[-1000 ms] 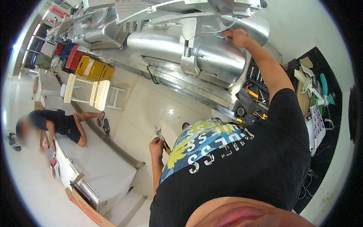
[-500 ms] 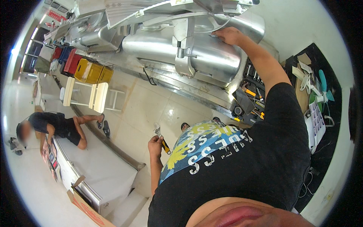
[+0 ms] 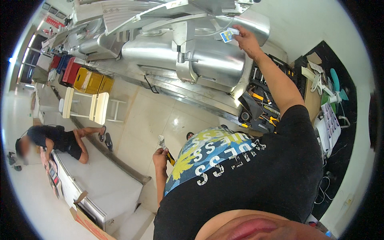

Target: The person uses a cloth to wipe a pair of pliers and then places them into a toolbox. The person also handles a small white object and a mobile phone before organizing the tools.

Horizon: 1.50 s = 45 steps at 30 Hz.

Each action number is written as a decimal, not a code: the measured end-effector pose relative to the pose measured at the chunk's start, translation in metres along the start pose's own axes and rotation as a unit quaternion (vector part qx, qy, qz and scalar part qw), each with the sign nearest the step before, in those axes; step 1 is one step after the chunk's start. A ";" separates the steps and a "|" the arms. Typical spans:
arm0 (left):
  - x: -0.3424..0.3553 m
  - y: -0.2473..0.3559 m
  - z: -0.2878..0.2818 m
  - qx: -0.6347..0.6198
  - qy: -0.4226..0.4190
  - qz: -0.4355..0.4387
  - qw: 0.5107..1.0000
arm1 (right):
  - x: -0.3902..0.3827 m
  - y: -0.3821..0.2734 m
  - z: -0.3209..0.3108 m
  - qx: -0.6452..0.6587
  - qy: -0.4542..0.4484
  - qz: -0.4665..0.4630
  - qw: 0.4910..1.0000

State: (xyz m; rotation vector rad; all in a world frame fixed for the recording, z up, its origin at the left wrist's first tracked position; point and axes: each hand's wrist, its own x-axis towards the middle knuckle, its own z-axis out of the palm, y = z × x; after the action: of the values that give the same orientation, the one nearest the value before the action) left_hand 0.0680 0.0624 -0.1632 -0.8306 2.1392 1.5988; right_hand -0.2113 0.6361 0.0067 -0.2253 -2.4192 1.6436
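My left hand (image 3: 160,158) is closed around an adjustable wrench (image 3: 161,143) with a yellow and black handle, its metal jaw pointing up. The wrench is beside my shirt, away from the machine. My right arm reaches to the far right end of a shiny metal machine (image 3: 218,60) that looks like a slicer. Between the fingers of my right hand (image 3: 248,42) is a small blue and white card-like packet (image 3: 228,35), held just over the machine's top. Its far edge lies close to a curved thin guard; whether they touch I cannot tell.
An open toolbox (image 3: 262,102) with wrenches and pliers lies right of the machine. A fan with teal blades (image 3: 337,82) stands on a black surface further right. Left are yellow crates (image 3: 86,80), a cream stool (image 3: 101,108) and a person (image 3: 60,140) leaning over a white counter.
My right hand has come up off the machine's top, and the blue and white packet now shows in its fingers. My left hand still holds the wrench. The view has shifted slightly.
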 end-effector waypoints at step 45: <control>0.000 -0.018 -0.005 -0.027 -0.037 -0.018 0.999 | 0.023 0.022 -0.009 -0.166 -0.020 0.043 0.985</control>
State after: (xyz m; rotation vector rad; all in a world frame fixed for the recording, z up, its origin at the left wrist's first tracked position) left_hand 0.0794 0.0542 -0.1752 -0.8087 2.0283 1.6495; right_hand -0.2306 0.6581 -0.0083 -0.3545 -2.7397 1.2752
